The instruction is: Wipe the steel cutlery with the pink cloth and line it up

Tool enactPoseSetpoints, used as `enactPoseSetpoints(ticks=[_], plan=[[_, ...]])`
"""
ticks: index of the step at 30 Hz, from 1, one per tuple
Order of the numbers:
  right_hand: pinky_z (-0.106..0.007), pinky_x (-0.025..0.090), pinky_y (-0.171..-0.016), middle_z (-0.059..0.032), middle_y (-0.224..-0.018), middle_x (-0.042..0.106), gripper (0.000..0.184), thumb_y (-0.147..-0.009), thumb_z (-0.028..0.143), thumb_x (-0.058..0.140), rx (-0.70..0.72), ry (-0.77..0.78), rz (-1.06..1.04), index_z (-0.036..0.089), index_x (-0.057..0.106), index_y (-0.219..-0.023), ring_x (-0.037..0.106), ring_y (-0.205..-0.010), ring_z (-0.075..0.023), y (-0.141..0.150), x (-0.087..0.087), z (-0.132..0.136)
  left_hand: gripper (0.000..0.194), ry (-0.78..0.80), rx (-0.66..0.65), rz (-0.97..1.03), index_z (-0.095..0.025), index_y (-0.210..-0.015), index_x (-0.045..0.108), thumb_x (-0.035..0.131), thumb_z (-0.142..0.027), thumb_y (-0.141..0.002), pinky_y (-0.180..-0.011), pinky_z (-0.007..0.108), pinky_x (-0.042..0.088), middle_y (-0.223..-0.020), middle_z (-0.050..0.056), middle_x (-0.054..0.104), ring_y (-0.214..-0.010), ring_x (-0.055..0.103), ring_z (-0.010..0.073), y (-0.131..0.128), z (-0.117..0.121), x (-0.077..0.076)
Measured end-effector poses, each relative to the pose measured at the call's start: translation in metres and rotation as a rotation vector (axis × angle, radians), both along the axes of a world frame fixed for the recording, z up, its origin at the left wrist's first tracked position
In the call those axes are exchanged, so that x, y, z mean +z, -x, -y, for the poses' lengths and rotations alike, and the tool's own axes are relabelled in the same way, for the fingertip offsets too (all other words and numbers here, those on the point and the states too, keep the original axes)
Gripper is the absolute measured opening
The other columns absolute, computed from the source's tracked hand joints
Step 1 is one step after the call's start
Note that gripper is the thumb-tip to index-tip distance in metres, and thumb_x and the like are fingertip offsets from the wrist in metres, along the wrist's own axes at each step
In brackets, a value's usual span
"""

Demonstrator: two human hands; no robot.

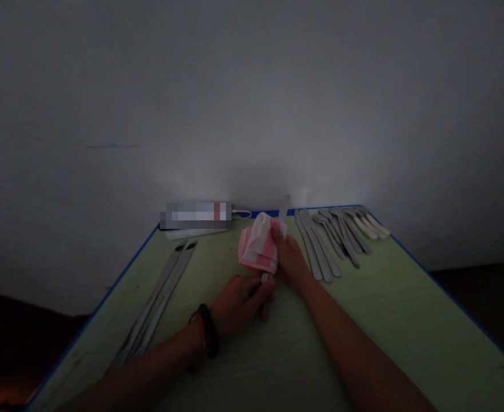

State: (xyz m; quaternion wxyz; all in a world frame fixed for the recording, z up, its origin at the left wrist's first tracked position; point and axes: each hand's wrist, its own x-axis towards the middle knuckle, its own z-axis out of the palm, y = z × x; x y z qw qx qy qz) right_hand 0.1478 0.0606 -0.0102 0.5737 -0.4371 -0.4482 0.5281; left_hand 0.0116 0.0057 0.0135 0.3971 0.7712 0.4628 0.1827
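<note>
My left hand [247, 298] is closed around the handle end of a table knife [284, 209], whose blade points up and away toward the wall. A pink and white cloth [258, 246] is folded around the knife's middle. My right hand [291, 258] grips this cloth from the right, thumb on top, so part of the knife is hidden. Nearest to my right hand, several table knives [318, 252] lie side by side on the table. Further right are several spoons and forks [341, 229], and some pieces with pale handles [369, 226].
The light green table [277, 355] has a blue edge and stands against a grey wall [252, 103]. On the left lie long metal utensils [166, 297], partly behind my left forearm. A blurred-out box [195, 214] with a white cable [243, 214] sits at the back left.
</note>
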Motion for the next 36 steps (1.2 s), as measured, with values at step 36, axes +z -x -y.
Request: enactPoseSetpoints(ticks=[36], plan=[[-0.025,0.038,-0.054,-0.0023,-0.06,0.06,0.047,-0.072,0.063,0.054,-0.014,0.085,-0.184,0.017,0.062,-0.074,0.053,-0.059,-0.0149,0.0033,-0.006,-0.0031,0.043,0.031,-0.005,0.035,-0.019,-0.058,0.048,0.035,-0.043,-0.091,-0.052,0.021,0.038,-0.047,-0.004,0.051,-0.044,0.047,0.0098,0.0014,0.0003,0.0006]])
